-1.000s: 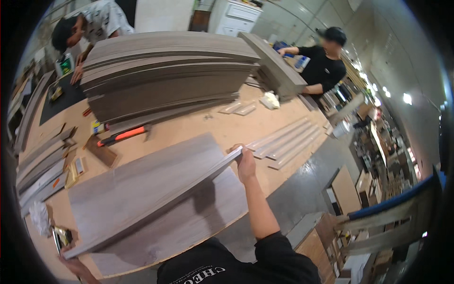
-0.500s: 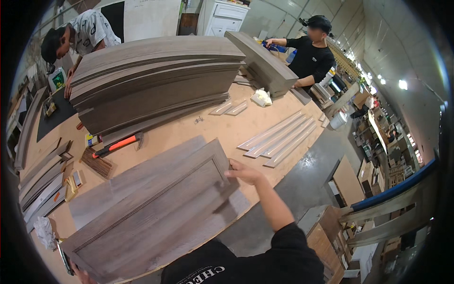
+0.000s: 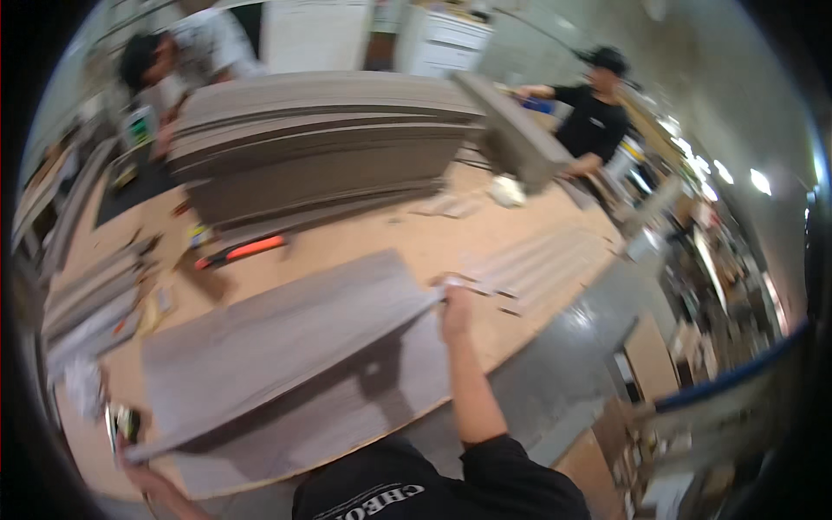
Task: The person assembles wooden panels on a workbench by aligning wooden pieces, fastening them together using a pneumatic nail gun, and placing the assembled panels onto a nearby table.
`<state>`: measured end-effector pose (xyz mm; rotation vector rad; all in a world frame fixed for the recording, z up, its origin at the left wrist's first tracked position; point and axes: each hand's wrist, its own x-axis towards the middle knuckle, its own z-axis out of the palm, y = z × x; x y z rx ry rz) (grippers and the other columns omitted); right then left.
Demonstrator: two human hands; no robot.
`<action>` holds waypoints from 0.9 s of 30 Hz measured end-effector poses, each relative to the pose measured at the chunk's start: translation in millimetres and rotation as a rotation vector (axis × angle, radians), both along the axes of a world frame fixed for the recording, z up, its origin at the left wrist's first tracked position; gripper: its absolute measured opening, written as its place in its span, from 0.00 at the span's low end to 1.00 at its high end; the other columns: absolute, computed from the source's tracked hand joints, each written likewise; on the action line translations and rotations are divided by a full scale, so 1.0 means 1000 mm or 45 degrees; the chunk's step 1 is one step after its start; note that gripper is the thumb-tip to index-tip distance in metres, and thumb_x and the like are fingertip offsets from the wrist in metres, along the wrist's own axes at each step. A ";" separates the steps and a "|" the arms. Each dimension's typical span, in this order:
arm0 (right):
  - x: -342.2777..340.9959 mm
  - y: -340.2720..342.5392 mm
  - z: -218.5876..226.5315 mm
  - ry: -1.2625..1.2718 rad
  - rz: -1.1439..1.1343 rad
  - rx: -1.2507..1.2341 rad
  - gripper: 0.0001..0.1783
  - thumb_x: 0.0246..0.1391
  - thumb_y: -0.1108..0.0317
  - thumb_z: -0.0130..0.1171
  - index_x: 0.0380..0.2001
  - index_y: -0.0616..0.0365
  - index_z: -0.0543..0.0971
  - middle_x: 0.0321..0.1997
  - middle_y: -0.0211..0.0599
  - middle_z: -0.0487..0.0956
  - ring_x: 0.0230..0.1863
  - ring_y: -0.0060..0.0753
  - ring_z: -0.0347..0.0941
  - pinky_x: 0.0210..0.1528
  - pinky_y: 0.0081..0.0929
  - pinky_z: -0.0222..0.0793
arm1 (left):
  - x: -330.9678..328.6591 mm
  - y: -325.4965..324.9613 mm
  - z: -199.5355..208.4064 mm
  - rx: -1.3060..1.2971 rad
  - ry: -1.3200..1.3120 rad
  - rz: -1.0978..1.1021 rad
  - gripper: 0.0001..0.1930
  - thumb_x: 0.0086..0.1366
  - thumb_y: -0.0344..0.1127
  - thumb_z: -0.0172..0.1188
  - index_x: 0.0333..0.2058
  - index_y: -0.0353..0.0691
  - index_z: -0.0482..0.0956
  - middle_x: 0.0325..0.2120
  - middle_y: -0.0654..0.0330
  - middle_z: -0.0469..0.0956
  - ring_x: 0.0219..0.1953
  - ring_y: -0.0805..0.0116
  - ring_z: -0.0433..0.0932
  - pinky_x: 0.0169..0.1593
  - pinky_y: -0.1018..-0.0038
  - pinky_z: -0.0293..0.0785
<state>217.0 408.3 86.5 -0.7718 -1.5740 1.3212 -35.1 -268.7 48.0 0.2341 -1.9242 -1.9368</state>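
Observation:
A grey-brown wooden panel (image 3: 299, 376) is held by its two ends over the grey sheet (image 3: 303, 446) on the table. It is turned nearly edge-on, so its face barely shows, and a dark shadow falls under it. My right hand (image 3: 454, 299) grips the far right end, fingers wrapped round it. At the near left end my left hand (image 3: 146, 475) is closed on the corner, somewhat blurred. Close to that hand lies a small dark-and-silver tool (image 3: 126, 423), its kind unclear.
A tall stack of panels (image 3: 321, 160) stands across the table. In front of it lies a hammer (image 3: 243, 251) with an orange handle. Blurred strips (image 3: 546, 269) lie right, wood pieces (image 3: 95, 303) left. One person (image 3: 199, 48) bends at far left; another (image 3: 594, 113) holds a board.
The panel has tipped from showing its framed face to nearly edge-on, with both hands still at its ends. The view has shifted, so the scene sits further right.

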 end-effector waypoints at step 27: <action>-0.059 -0.322 0.026 -0.980 1.981 -0.370 0.43 0.44 0.53 0.63 0.61 0.62 0.60 0.55 0.44 0.67 0.53 0.45 0.63 0.55 0.42 0.61 | 0.499 -0.086 -0.035 0.278 0.576 0.837 0.37 0.66 0.59 0.45 0.66 0.44 0.48 0.65 0.62 0.53 0.66 0.64 0.52 0.66 0.64 0.51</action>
